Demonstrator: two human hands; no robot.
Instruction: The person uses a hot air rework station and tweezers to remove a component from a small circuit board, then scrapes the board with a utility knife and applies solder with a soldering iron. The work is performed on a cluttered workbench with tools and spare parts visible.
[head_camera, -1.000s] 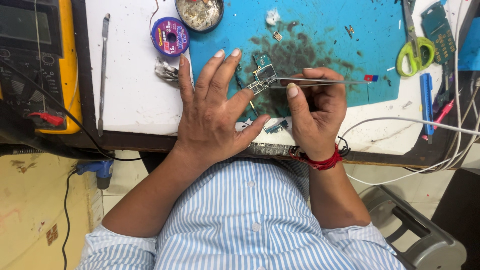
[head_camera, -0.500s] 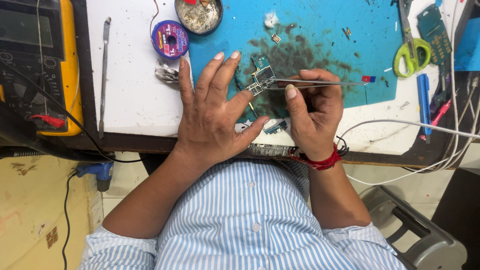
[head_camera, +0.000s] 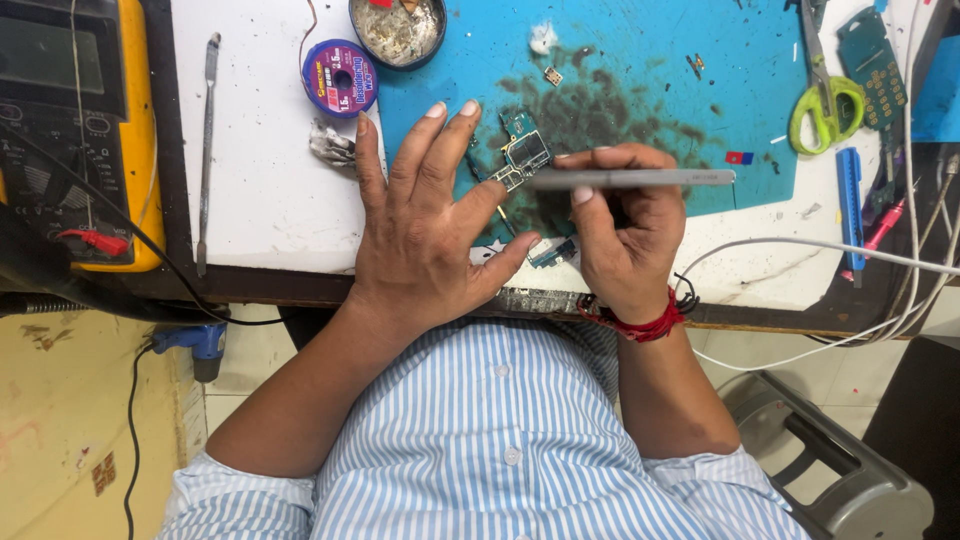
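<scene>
Blue-white striped shirt (head_camera: 500, 440) w/ buttons, sleeves rolled; red thread band (head_camera: 640, 322) on rt wrist.

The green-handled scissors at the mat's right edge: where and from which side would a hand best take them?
Probably by the green loop handles, coming from the near, bench-edge side. The scissors lie flat on the blue mat, handles toward the person, blades pointing away. The loops lie open and uncovered; the right hand, holding tweezers, is nearest.

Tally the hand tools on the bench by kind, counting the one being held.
Tweezers, in the right hand: 1
Green-handled scissors: 1
Flat metal spudger: 1
Blue plastic tool: 1
Total: 4
The left hand holds no tool; it rests by the small circuit board.
</scene>
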